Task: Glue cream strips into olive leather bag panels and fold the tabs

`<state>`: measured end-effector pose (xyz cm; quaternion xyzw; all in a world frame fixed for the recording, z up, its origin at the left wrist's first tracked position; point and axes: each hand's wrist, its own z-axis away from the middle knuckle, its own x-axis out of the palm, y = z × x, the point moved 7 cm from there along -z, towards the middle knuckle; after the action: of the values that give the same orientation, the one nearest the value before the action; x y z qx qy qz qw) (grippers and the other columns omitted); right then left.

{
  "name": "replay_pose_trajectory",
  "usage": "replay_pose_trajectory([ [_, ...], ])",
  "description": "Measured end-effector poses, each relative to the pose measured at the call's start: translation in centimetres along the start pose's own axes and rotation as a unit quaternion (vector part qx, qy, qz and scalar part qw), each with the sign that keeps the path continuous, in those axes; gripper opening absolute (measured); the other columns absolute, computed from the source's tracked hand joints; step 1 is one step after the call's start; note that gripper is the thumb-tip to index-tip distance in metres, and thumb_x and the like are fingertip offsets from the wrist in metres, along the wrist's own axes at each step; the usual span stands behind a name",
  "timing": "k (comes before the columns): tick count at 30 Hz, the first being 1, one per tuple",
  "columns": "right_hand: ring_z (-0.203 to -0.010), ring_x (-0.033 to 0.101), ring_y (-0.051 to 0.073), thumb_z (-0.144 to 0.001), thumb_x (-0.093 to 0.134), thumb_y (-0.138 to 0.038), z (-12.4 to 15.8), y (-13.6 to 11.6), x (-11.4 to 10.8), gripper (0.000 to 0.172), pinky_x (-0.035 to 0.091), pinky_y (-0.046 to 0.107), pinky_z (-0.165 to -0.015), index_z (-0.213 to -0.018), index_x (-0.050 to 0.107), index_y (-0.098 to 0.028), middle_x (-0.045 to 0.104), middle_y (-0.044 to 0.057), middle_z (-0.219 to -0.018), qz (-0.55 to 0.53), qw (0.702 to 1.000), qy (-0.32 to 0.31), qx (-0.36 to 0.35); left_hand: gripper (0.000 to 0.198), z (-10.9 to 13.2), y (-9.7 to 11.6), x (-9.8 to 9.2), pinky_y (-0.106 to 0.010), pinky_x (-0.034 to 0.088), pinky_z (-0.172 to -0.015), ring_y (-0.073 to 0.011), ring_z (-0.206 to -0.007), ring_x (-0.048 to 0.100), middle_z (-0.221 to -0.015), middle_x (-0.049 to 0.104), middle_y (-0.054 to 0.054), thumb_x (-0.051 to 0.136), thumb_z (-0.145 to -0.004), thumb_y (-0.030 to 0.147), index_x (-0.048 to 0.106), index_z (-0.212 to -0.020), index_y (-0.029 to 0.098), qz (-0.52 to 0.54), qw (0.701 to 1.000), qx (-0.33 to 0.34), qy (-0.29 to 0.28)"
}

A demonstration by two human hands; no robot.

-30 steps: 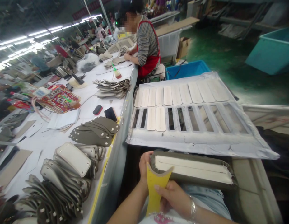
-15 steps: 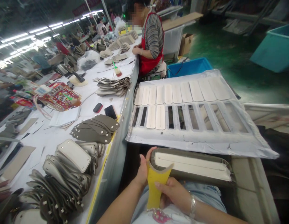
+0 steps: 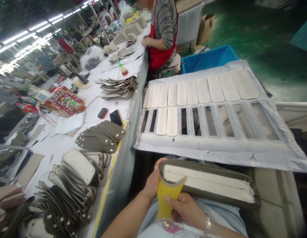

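A long grey-green leather piece with a white strip inside (image 3: pixel 208 181) lies across my lap. My left hand (image 3: pixel 152 183) grips its left end, fingers curled around it. My right hand (image 3: pixel 186 210) pinches a yellow flat tool (image 3: pixel 165 198) whose upper edge presses against that same end of the piece. Just beyond, a white board with slots (image 3: pixel 208 145) holds several white oblong strips (image 3: pixel 193 92); some slots in the near row are empty.
On the left, a long white worktable (image 3: pixel 69 145) carries stacks of grey leather pieces (image 3: pixel 101 137), a dark phone (image 3: pixel 116 117) and a colourful bag (image 3: pixel 62 104). A person in a red apron (image 3: pixel 163 33) works further along. A blue bin (image 3: pixel 208 58) stands behind the board.
The view has tipped slightly downward and closer. Both hands keep their hold on the leather piece and the yellow tool, shifted only a little.
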<state>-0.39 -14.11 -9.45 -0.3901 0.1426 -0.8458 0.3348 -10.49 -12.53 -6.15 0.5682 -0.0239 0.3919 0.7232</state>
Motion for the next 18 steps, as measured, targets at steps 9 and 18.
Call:
replay_pose_trajectory([
  [9, -0.047, 0.055, 0.014, -0.055, 0.067, -0.062, -0.1, -0.8, -1.2, 0.050, 0.040, 0.024, -0.044, -0.067, 0.065, -0.014, 0.065, 0.006, -0.058, -0.052, 0.998, 0.019, -0.016, 0.035, -1.6, -0.5, -0.2, -0.024, 0.042, -0.067, -0.0142, -0.074, 0.057, -0.088, 0.060, -0.002, 0.049, -0.084, 0.046, 0.046, -0.108, 0.021, -0.058, 0.994, -0.018, 0.085],
  [18, -0.034, 0.046, 0.011, -0.061, 0.058, -0.065, 2.5, -1.4, -0.6, 0.050, 0.036, 0.022, -0.037, -0.057, 0.062, -0.015, 0.057, 0.003, -0.043, 0.073, 0.995, 0.062, -0.039, 0.043, 0.1, -0.3, -0.9, -0.022, 0.042, -0.064, -0.0129, -0.074, 0.056, -0.092, 0.061, -0.003, 0.048, -0.083, 0.052, 0.050, -0.112, 0.020, -0.092, 0.993, 0.006, 0.079],
])
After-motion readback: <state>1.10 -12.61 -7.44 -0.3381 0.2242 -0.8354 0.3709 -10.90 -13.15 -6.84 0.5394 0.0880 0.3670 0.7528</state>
